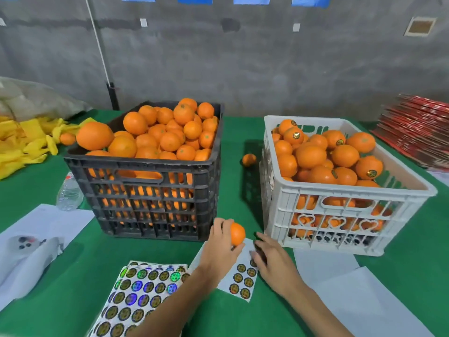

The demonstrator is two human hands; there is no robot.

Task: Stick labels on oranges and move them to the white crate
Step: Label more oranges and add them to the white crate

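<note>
1. Your left hand (220, 249) has its fingers wrapped round one orange (237, 233), held just above the green table (73, 283).
2. Your right hand (272, 261) is flat-ish, fingers loose, fingertips touching the small label sheet (243, 280) under both hands; can't tell if it's pinching one.
3. White crate (340, 227) sits just past your right hand, black crate (155, 203) past your left, both piled with oranges.
4. Bigger sticker sheets (136, 295) lie near your left forearm.

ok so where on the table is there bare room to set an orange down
Bare green cloth lies between the white papers and the sticker stack. The strip between the black crate and white crate is free but narrow, with a loose orange at its far end. In front of the crates both hands and sticker sheets crowd it.
</note>
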